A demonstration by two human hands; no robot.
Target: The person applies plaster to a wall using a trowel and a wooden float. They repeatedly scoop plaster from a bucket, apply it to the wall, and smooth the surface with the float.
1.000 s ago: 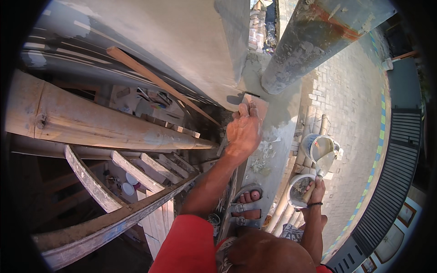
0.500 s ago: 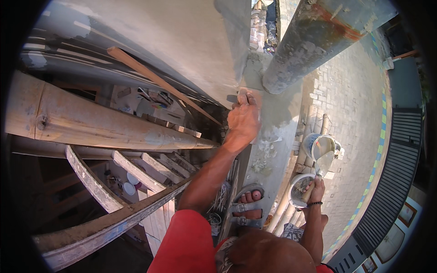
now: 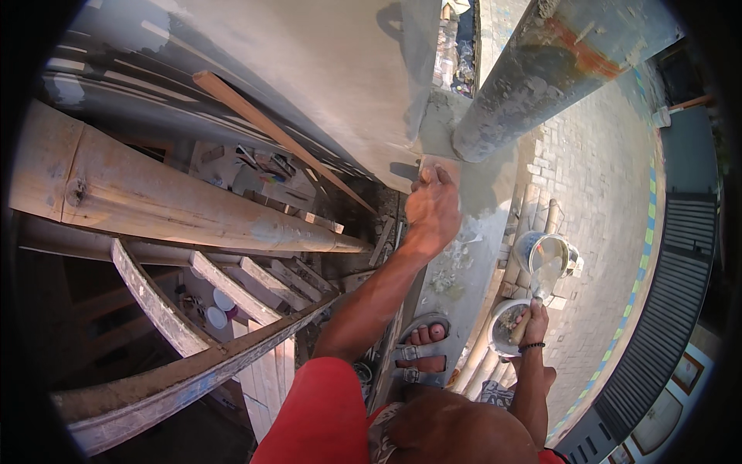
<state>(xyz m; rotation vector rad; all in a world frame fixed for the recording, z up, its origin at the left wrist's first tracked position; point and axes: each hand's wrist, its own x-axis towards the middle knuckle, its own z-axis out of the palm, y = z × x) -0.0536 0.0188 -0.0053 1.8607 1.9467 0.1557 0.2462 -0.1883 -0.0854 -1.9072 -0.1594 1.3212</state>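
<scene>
My left hand (image 3: 433, 209) is closed on a flat hand float (image 3: 440, 163), held against the grey cement ledge (image 3: 464, 247) beside the wall. Its fingers hide the float's handle and much of its face. Off to the right, my right hand (image 3: 532, 327) grips a trowel (image 3: 547, 277) by its handle, the metal blade pointing away from me. That hand hovers by a pale bucket (image 3: 498, 346) with grey material inside. A second bucket (image 3: 528, 249) stands just beyond the first, partly behind the blade.
A thick cement-smeared column (image 3: 533, 85) rises just past the float. My sandalled foot (image 3: 421, 352) is on the ledge. To the left lie a bamboo pole (image 3: 185, 189), a wooden strip (image 3: 270, 135) and a slatted wooden frame (image 3: 224, 352) above a drop. Paving (image 3: 603, 201) spreads below right.
My left hand and the float have shifted a little to the right and toward me along the ledge. The view has tilted slightly. My right hand still holds the trowel by the bucket.
</scene>
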